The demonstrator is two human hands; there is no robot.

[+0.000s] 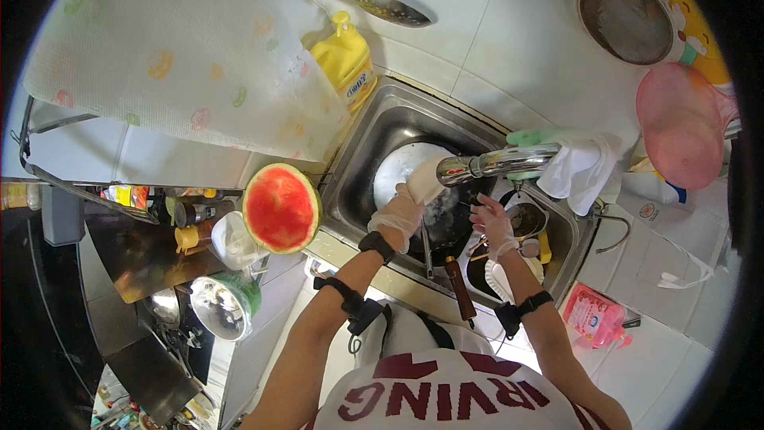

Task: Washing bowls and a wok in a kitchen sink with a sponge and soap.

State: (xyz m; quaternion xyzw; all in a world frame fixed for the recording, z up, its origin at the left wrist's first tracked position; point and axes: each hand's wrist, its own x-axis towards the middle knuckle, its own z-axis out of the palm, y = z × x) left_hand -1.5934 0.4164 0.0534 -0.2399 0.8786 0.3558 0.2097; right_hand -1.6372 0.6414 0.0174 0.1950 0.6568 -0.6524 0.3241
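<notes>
In a thin clear glove, my left hand [401,213] grips a pale bowl [427,180] under the chrome faucet [471,170] in the left sink basin [352,191]. A shiny round metal lid or pan [399,170] lies beneath the bowl. Beside it is a dark wok with a wooden handle [459,289], wet inside. My right hand [494,224], also gloved, is at the divider between the basins, fingers spread and slightly bent; whether a small thing is between the fingertips cannot be told. Below it the right basin holds a white dish [516,278] and a small metal pot [526,218].
A cut watermelon half [282,208] stands left of the sink, a yellow detergent jug [346,68] behind it. White cloth [582,170] hangs over the faucet's base. A pink soap pouch [594,313] lies at the right. A skimmer [388,6] hangs on the wall.
</notes>
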